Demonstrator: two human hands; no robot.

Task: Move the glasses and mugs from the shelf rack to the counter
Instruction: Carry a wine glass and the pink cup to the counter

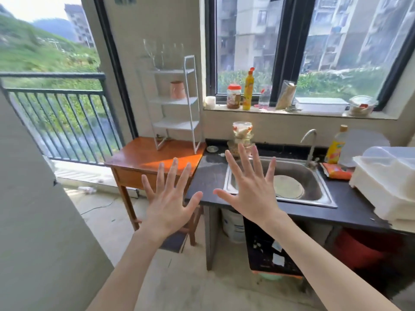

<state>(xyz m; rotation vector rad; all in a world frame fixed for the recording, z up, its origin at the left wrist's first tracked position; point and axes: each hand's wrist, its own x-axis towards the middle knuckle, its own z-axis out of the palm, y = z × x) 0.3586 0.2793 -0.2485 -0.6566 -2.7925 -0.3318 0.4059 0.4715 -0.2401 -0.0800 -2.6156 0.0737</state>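
A white three-tier shelf rack (192,97) stands on a small orange wooden table (143,157). Several clear stemmed glasses (162,55) stand on its top tier. A pink mug (177,90) sits on the middle tier; the bottom tier looks bare. The dark counter (207,173) runs to the right of the table. My left hand (168,198) and my right hand (250,187) are held out in front of me, palms away, fingers spread, holding nothing, well short of the rack.
A steel sink (314,176) with a round lid in it is set in the counter, with a tap behind. Jars stand at the counter's back. A white plastic dish box (386,182) and an oil bottle (335,147) sit at right. Bottles and containers line the windowsill.
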